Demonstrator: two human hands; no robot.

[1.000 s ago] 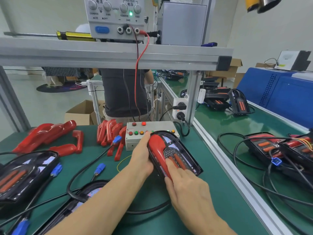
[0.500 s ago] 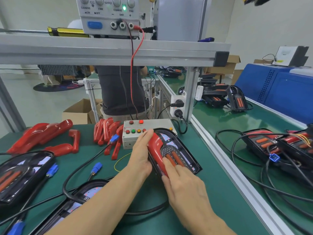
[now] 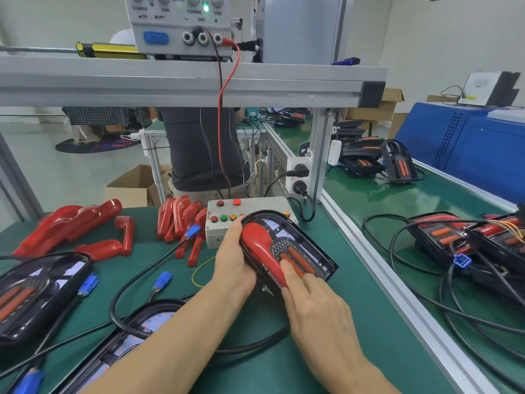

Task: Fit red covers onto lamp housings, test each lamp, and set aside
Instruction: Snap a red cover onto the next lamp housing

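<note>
Loose glossy red plastic covers (image 3: 76, 223) lie on the green bench mat (image 3: 355, 322) at far left. Mid-bench, the left hand (image 3: 233, 258) wraps the left edge of the black oval lamp housing (image 3: 287, 251), whose fitted red cover (image 3: 260, 250) faces up. The right hand (image 3: 318, 311) presses extended fingertips (image 3: 285, 270) onto the cover's near end.

The power supply (image 3: 181, 24) on the shelf above my worktop read "C.C.", "OUTPUT", "COARSE" and "FINE" twice each, "ON", "OFF", and "−", "GND", "+" over its sockets.
</note>
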